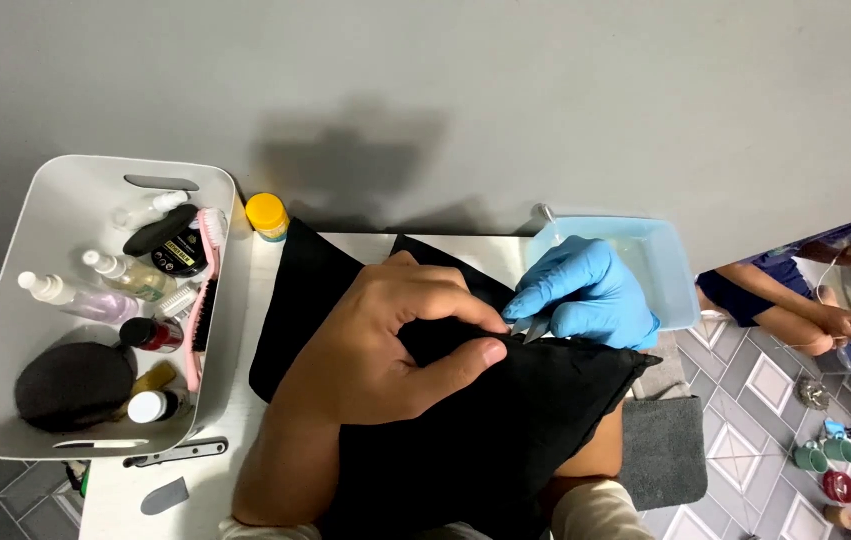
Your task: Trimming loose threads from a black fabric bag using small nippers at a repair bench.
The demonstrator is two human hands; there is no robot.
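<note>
A black cloth [505,420] lies spread over the white table [125,500] and over my forearms. My left hand [395,340], bare, pinches a fold of the cloth between thumb and fingers near the middle. My right hand [585,295] wears a blue glove and grips a small thin metal tool [535,328], whose tip meets the cloth right beside my left fingertips.
A white tub [5,330] at left holds bottles, a pink brush and a black pad. A yellow-capped jar [267,215] stands behind the cloth. A pale blue basin [660,265] sits at right. A grey towel [660,450] lies beneath. Another person sits at far right.
</note>
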